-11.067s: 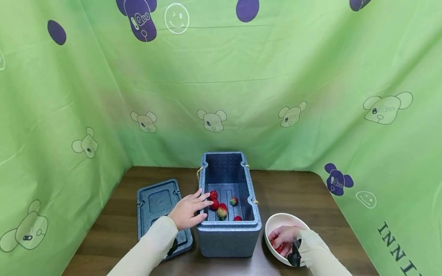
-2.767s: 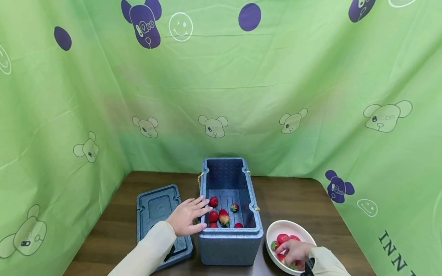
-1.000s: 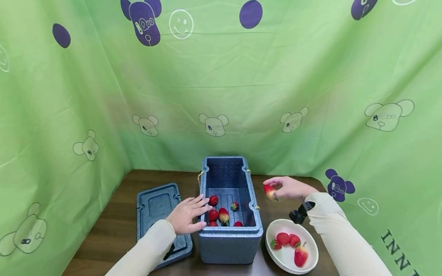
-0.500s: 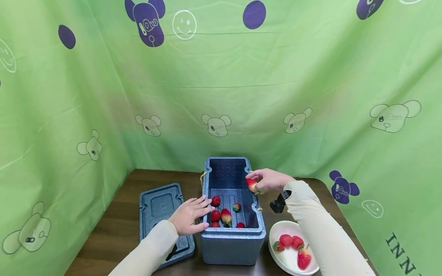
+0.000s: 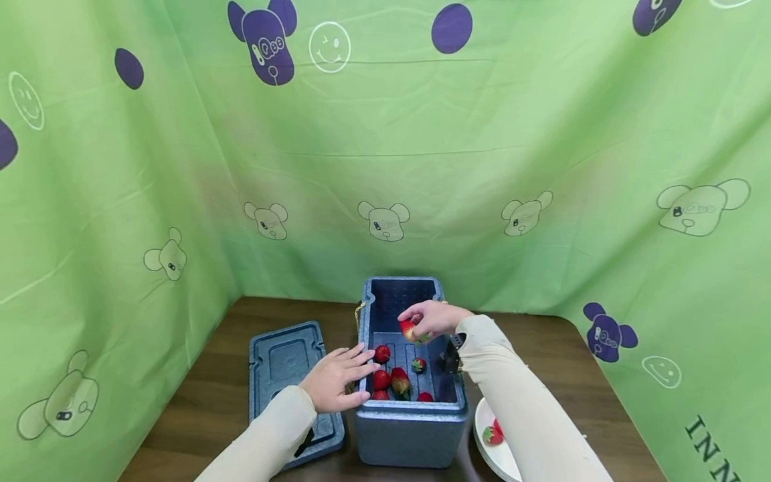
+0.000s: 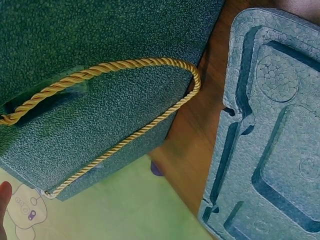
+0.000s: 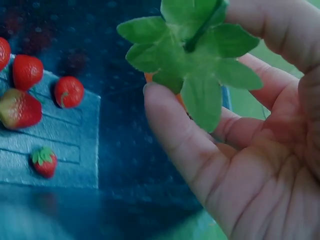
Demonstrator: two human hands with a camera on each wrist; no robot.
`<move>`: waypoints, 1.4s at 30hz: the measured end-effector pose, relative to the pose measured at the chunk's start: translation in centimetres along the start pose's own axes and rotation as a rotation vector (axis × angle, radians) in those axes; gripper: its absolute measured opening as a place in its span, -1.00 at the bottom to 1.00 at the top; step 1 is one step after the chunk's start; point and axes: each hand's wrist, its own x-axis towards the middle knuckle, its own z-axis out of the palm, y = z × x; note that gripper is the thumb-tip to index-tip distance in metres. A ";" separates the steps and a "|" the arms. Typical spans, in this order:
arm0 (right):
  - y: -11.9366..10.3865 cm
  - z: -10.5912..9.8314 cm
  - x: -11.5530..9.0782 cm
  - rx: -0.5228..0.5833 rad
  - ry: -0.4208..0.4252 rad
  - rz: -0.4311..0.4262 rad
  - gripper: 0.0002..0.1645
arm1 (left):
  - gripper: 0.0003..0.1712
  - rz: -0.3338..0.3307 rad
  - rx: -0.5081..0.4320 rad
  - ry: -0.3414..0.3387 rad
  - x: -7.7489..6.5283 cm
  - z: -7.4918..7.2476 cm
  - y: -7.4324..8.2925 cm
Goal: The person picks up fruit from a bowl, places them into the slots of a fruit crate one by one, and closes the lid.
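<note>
My right hand (image 5: pixel 436 317) pinches a red strawberry (image 5: pixel 407 329) above the inside of the blue-grey foam box (image 5: pixel 412 442). In the right wrist view its green leaf cap (image 7: pixel 200 65) faces the camera, and thumb and fingers hold the fruit behind it. Several more strawberries (image 5: pixel 399 381) lie on the box floor, most of them at the near left. My left hand (image 5: pixel 338 379) rests with spread fingers on the box's left rim. To the right of the box, a white bowl (image 5: pixel 500 458) with strawberries (image 5: pixel 492 436) is partly hidden under my right sleeve.
The foam lid (image 5: pixel 283 358) lies on the brown table (image 5: pixel 193 408), left of the box and partly under my left forearm. A yellow rope handle (image 6: pixel 125 65) hangs on the box's side. Green printed cloth (image 5: pixel 385 134) stands behind the table.
My right hand has lifted a strawberry out of the white bowl and carried it left, over the foam box. The left hand has stayed on the box rim.
</note>
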 end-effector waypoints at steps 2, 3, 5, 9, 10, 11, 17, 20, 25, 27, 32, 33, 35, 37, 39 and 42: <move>-0.2 0.6 0.5 -0.007 -0.009 0.005 -0.35 | -0.42 0.007 -0.002 0.005 0.0 0.0 0.0; -0.3 0.8 0.7 -0.012 -0.010 0.008 -0.35 | -0.41 0.011 -0.003 0.008 0.0 0.1 0.0; -0.5 1.3 1.1 -0.017 -0.013 0.018 -0.35 | -0.41 0.022 0.000 0.018 0.0 0.1 0.0; -0.8 2.2 1.9 -0.041 -0.021 0.021 -0.35 | -0.41 0.038 0.019 0.032 0.0 0.1 -0.1; -0.8 2.4 2.1 -0.041 -0.025 0.024 -0.36 | -0.42 0.039 0.022 0.033 0.1 0.1 -0.1; -0.8 2.6 2.3 -0.044 -0.030 0.027 -0.36 | -0.43 0.038 0.022 0.033 0.1 0.1 -0.1; -0.6 3.5 2.8 -0.093 -0.046 0.028 -0.35 | -0.44 0.027 0.017 0.026 0.1 0.1 0.0; -0.3 3.9 2.9 -0.114 -0.048 0.029 -0.36 | -0.42 0.019 0.014 0.026 0.0 0.1 0.0; 0.1 4.7 3.0 -0.094 -0.035 0.064 -0.36 | -0.40 0.003 -0.003 0.017 0.0 0.0 0.0; 0.5 5.1 3.2 -0.067 -0.025 0.079 -0.37 | -0.41 -0.004 -0.005 0.009 -0.1 0.0 0.0; 1.6 5.7 3.5 -0.032 -0.026 0.092 -0.42 | -0.43 -0.018 -0.006 -0.001 -0.1 0.1 0.1; 1.7 5.8 3.5 -0.038 -0.029 0.091 -0.43 | -0.43 -0.017 -0.004 0.001 -0.1 0.1 0.1; 1.9 5.9 3.6 -0.056 -0.029 0.085 -0.45 | -0.43 -0.014 -0.003 0.007 -0.1 0.2 0.0; 2.0 6.0 3.6 -0.076 -0.028 0.078 -0.46 | -0.43 -0.014 -0.003 0.010 -0.1 0.2 0.0; 2.0 6.1 3.5 -0.081 -0.021 0.077 -0.46 | -0.42 -0.012 -0.002 0.014 -0.1 0.3 -0.1; 2.0 6.2 3.4 -0.110 -0.007 0.077 -0.47 | -0.43 -0.009 0.002 0.016 -0.1 0.2 -0.1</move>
